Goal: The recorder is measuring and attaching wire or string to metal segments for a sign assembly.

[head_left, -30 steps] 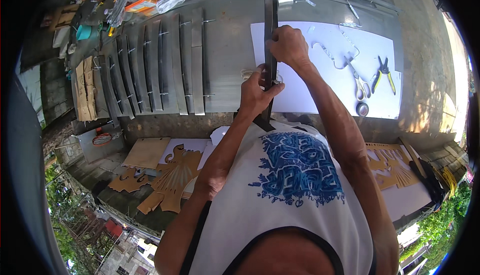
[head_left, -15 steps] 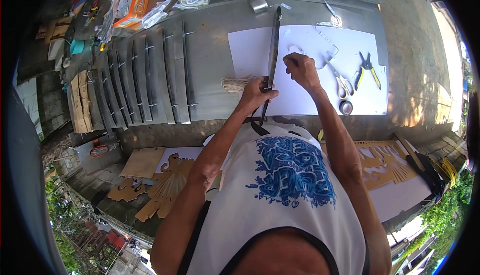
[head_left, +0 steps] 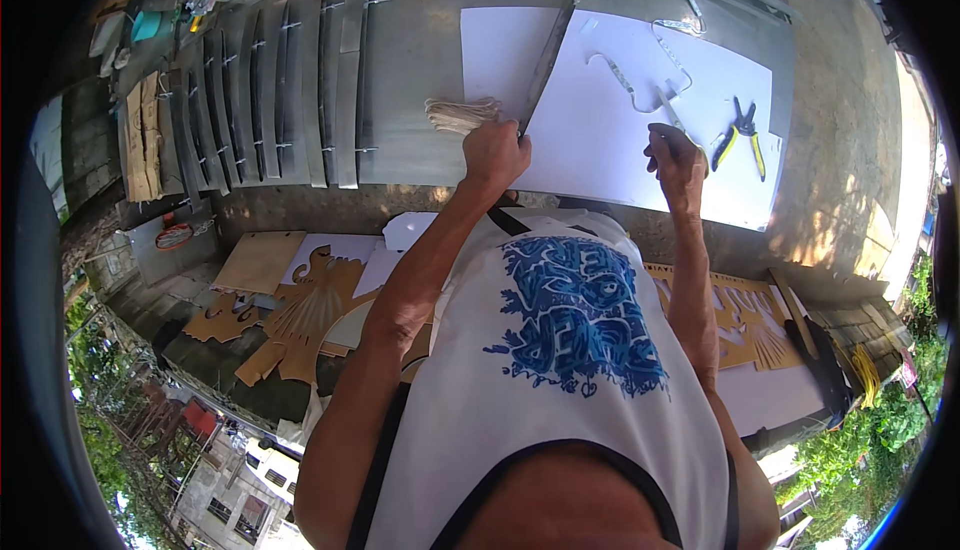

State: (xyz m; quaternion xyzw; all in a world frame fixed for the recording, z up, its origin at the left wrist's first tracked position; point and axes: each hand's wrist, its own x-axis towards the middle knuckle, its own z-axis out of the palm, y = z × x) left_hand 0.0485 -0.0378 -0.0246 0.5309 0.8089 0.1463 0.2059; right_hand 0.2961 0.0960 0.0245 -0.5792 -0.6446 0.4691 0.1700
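A long, narrow dark strip [head_left: 552,55] slants up and away across the edge of the white sheet. My left hand [head_left: 495,158] is closed around its near end, and the fist hides that end. To the right, my right hand [head_left: 680,165] is over the handles of a pair of scissors [head_left: 675,115], its fingers bent and parted from the thumb, with nothing visible between them. Only the blades and a bit of handle show past the hand. A bundle of beige cord or strips [head_left: 460,115] lies beside my left hand.
Yellow-and-black pliers [head_left: 740,138] lie on the white sheet [head_left: 600,165], with a measuring tape [head_left: 640,100] farther back. Several curved metal strips [head_left: 350,75] with wire ties line the left of the grey metal table [head_left: 410,60]. Brown cut-out shapes [head_left: 310,300] lie below its near edge.
My right hand has moved right, from beside the dark strip to the scissors. The strip leans farther right, its near end now covered by my left fist. The view has shifted.
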